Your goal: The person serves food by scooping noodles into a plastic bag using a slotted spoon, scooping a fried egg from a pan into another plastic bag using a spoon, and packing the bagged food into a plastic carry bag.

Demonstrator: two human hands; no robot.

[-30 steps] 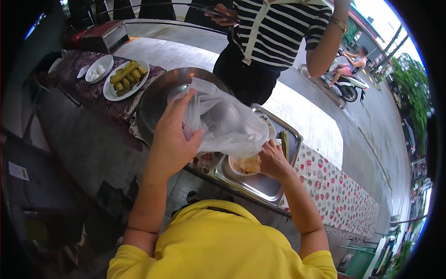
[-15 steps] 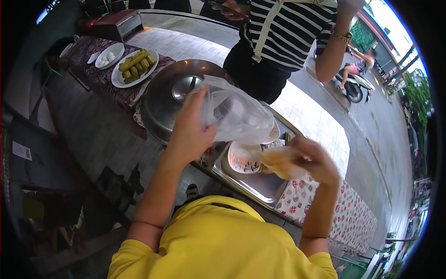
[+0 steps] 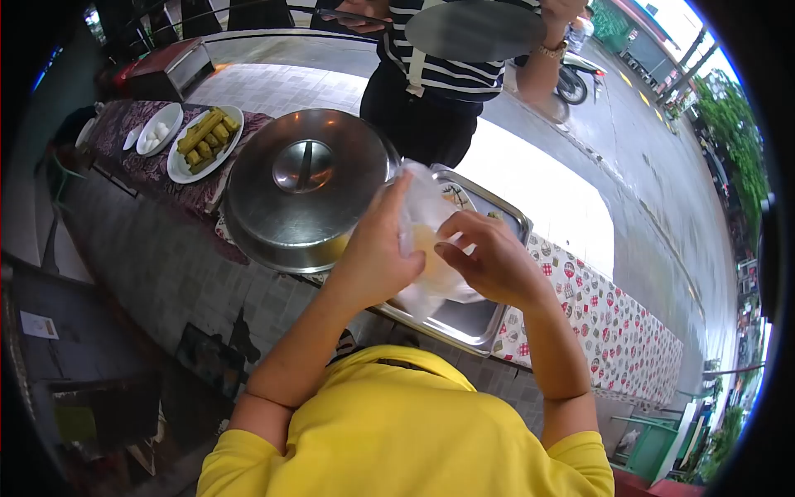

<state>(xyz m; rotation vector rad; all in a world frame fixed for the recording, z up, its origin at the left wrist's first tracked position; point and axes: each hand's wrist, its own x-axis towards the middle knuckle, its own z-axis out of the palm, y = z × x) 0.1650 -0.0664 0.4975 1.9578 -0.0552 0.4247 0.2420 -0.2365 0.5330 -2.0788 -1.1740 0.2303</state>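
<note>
My left hand [image 3: 377, 253] is closed on a thin, clear plastic bag [image 3: 418, 195], which hangs above a metal tray [image 3: 468, 323]. A pale yellow packet [image 3: 426, 244] shows through the film; its contents are too blurred to name. From the other side, my right hand [image 3: 497, 261] pinches at the bag beside this packet, thumb and fingers curled in. Left of the bag, a large steel pot lid [image 3: 269, 211] covers a round pan. Behind the bag, part of a patterned bowl [image 3: 455, 196] stands in the tray; the rest is hidden.
An oval plate of green-yellow rolls [image 3: 203, 141] and a dish of white eggs [image 3: 157, 132] stand on the purple cloth at left. A patterned tablecloth [image 3: 596, 315] runs to the right. Across the table stands a person in a striped top [image 3: 489, 74], holding a phone [image 3: 352, 16].
My right hand has brought the yellow packet left and up to the bag, and the packet now shows within the film. The bag is lower and narrower. The motorbike has shifted in view.
</note>
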